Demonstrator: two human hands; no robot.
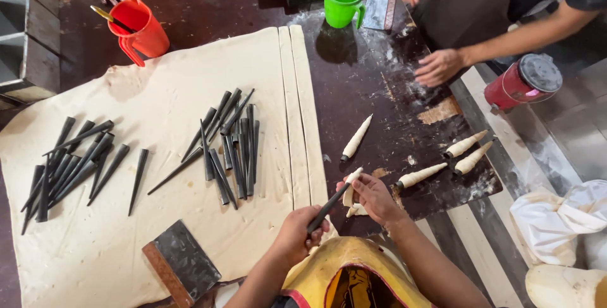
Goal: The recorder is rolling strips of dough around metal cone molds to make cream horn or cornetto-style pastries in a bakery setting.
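Closest to you, your left hand (296, 235) is clamped on the wide end of a dark metal cone (329, 207), held above the table edge. Your right hand (374, 197) pinches a soft dough strip (351, 189) at its tip. The dough likely tears easily; grip the stiff cone.

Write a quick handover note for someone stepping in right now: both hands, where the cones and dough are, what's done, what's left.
Left hand: grips the wide end of a dark metal cone.
Right hand: winds a dough strip around that cone's tip.
Done: four wrapped cones lie on the dark table, one apart at centre, three to the right.
Left: two piles of bare cones on the dough sheet; cut strips along its right edge; scraper on its near edge.
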